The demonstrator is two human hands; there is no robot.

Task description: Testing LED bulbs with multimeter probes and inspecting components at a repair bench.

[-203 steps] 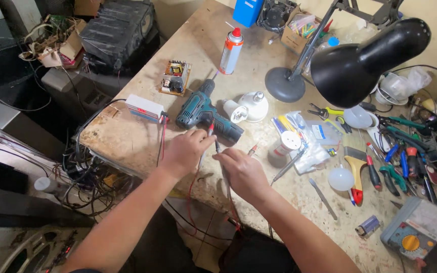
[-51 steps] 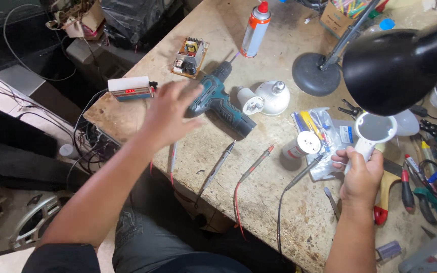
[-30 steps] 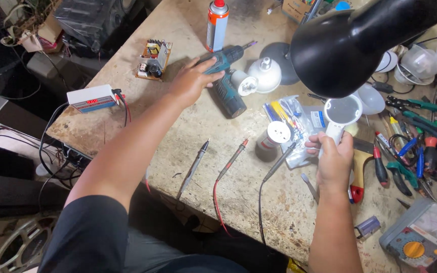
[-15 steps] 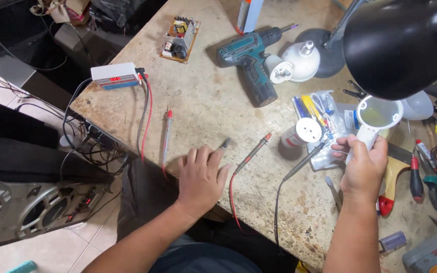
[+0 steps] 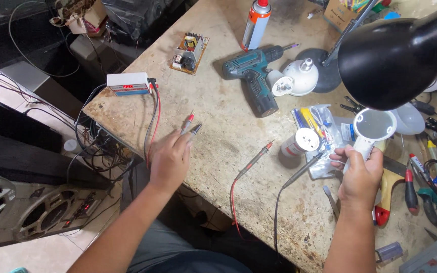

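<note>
Left hand (image 5: 170,161) pinches two thin light probes (image 5: 190,126) near bench's front edge; right hand (image 5: 361,172) wraps white lamp housing (image 5: 373,132), light, brittle-looking, best gripped round the neck.

left hand (image 5: 170,159): bare, no glove | right hand (image 5: 360,172): bare, no ring | forearms: sleeveless | legs: grey-blue trousers (image 5: 178,250)

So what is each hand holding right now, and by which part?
The right hand grips a white bulb housing by its narrow lower neck, open end up. The left hand pinches two test probes near their tips.
</note>
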